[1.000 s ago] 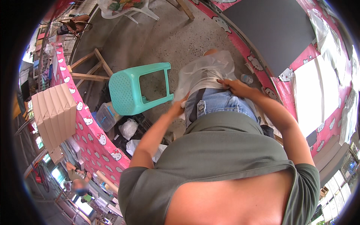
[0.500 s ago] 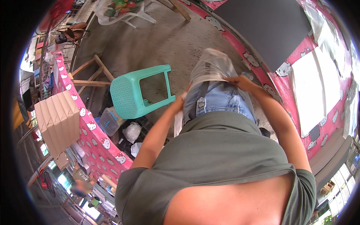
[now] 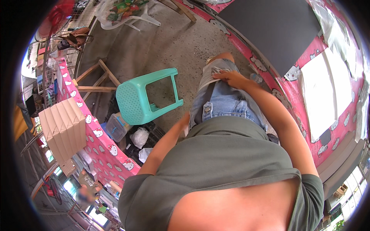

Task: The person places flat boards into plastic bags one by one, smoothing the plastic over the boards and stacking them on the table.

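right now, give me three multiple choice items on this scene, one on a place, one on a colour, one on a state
1. Where does the right hand rest?
A. on the pale cloth over the thigh
B. on the stool
C. on the pink table

2. What colour is the plastic stool?
A. red
B. turquoise
C. black

3. How does the stool lie?
A. upright on its legs
B. tipped on its side
C. stacked on another stool

Answers:
1 A, the fingers lie flat on the pale cloth above the denim shorts.
2 B, its seat and legs are turquoise.
3 B, the perforated seat faces sideways and the legs point along the concrete floor.
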Tool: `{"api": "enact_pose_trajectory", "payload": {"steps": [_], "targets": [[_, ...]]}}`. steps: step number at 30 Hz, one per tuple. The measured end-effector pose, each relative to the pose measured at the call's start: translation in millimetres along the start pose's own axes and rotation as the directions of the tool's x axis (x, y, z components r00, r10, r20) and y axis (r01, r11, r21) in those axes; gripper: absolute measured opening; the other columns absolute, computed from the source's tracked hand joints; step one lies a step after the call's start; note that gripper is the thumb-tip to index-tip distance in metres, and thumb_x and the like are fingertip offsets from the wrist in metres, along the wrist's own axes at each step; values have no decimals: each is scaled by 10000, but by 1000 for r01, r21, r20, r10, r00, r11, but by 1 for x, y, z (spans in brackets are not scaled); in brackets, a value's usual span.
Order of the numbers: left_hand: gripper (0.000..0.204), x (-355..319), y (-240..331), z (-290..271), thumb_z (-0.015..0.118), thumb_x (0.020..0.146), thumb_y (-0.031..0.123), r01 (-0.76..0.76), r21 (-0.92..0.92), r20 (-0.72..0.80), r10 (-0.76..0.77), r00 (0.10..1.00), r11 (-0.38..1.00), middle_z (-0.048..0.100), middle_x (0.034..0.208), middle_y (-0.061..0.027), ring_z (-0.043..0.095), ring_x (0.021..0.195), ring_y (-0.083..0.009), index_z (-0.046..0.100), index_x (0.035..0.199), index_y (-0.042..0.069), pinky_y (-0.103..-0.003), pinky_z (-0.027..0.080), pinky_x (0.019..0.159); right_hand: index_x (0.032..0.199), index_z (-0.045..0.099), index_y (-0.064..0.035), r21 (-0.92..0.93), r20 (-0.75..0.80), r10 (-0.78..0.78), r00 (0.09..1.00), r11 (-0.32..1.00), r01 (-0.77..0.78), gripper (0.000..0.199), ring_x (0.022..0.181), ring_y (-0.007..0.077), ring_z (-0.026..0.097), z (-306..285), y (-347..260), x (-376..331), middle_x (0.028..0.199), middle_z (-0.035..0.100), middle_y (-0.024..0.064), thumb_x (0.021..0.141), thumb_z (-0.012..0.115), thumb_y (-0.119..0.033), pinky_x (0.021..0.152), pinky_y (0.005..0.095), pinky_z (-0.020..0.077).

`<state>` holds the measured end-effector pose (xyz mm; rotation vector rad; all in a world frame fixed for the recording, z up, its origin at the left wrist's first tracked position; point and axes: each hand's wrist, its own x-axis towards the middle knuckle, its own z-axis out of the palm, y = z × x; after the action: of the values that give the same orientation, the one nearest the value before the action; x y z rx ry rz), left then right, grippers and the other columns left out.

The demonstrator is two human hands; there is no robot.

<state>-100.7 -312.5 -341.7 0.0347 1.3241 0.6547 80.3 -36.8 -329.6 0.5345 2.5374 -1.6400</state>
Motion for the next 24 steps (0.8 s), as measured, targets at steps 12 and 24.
{"api": "enact_pose_trajectory", "payload": {"steps": [12, 24], "targets": [[422, -26, 98, -13, 557, 786, 106, -25, 95, 32, 22, 999, 995, 569, 1068, -49, 551, 909, -150, 481, 1201, 102, -297, 433, 835, 864, 579, -18, 179, -178, 313, 933, 943, -282, 132, 790, 345, 575, -26, -34, -106, 828, 586, 209, 793, 520, -112, 671, 374, 431], [665, -78, 255, 59, 777, 580, 86, -768, 368, 224, 751, 621, 525, 552, 1098, -103, 538, 952, -162, 477, 1164, -20, -279, 449, 806, 715, 584, 32, -51, 184, 152, 971, 988, -145, 201, 472, 182, 588, -121, -150, 8, 547, 577, 122, 778, 568, -158, 459, 288, 457]]}}
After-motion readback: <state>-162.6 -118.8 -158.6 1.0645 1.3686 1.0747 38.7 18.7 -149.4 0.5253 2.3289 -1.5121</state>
